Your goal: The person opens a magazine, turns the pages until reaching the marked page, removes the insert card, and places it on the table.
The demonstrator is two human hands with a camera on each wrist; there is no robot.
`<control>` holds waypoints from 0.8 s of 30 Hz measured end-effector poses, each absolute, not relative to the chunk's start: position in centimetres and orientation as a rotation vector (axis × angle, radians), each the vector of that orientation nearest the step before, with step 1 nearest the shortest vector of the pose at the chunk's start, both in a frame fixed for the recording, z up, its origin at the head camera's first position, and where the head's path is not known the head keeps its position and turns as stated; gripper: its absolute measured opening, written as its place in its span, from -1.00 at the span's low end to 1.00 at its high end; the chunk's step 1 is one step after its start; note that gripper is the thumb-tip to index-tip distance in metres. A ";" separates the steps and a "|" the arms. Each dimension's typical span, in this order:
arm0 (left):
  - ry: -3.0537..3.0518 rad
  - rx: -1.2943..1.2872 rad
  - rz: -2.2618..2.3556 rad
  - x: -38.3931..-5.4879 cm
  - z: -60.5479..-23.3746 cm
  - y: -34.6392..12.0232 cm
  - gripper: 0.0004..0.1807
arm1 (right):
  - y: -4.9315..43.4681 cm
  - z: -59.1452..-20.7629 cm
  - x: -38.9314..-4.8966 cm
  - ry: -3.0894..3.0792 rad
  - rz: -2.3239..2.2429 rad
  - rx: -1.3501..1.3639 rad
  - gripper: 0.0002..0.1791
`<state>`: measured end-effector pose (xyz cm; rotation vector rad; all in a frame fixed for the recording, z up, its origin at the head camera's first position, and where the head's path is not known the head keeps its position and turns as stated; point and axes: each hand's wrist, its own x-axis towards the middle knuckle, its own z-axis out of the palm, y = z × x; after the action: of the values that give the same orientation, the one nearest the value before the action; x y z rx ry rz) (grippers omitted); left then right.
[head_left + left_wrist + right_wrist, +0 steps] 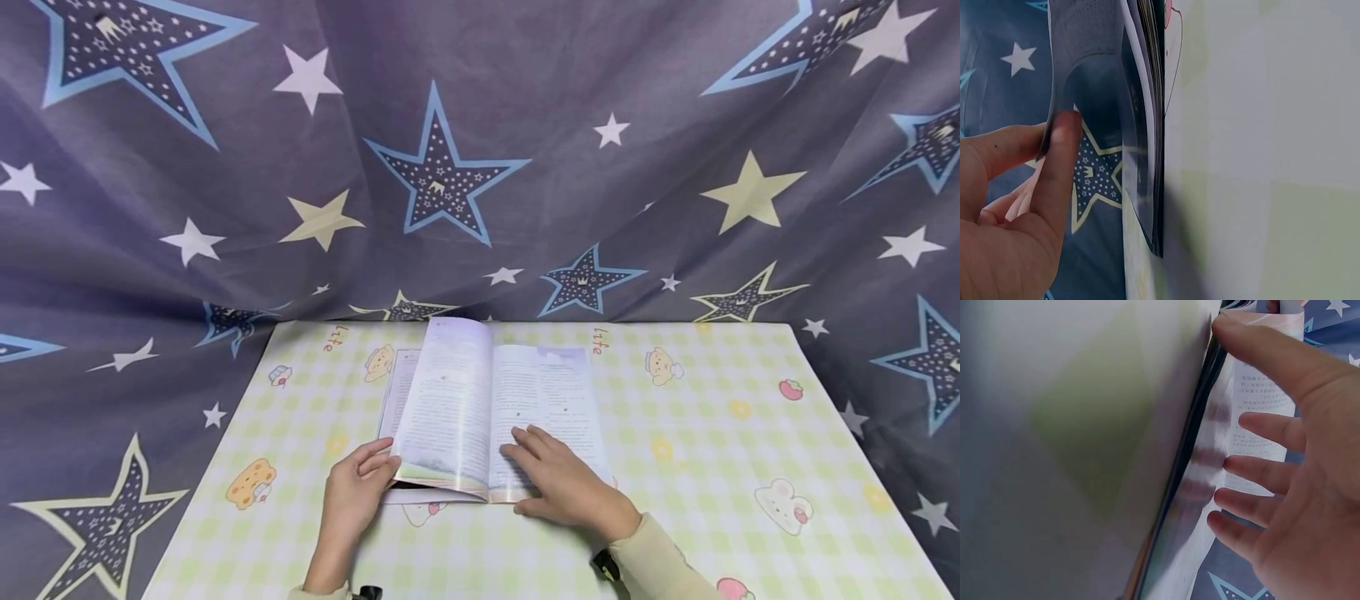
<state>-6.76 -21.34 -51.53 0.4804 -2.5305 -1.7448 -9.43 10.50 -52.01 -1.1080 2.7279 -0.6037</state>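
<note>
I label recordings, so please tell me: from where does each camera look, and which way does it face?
Head: on the head, facing forward and down at the book and starry curtain; left hand, right hand and right sleeve show.
Left wrist: on that wrist, facing the left hand pinching a page.
Right wrist: on that wrist, facing the right hand at the book.
Both wrist views share the book and starry curtain.

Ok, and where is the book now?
In the head view, the book lies on the checkered table, slightly left of centre, the left hand pinching a raised page and the right hand at the facing page.
</note>
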 end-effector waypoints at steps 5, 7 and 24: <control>-2.524 0.511 -1.652 -6.8 -51.5 -21.5 -0.62 | 10.6 -51.9 -9.7 2.738 -0.591 -1.142 -0.21; -2.508 0.512 -1.651 -6.9 -51.5 -21.5 -0.61 | 10.8 -51.8 -9.7 2.739 -0.588 -1.148 -0.27; -2.498 0.536 -1.683 -7.1 -51.4 -21.7 -0.61 | 15.1 -51.2 -9.6 2.886 -0.653 -1.052 -0.71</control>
<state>-7.06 -21.67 -51.44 0.5362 -2.4977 -1.6835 -9.55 15.11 -51.20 -1.0522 2.8858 -0.6534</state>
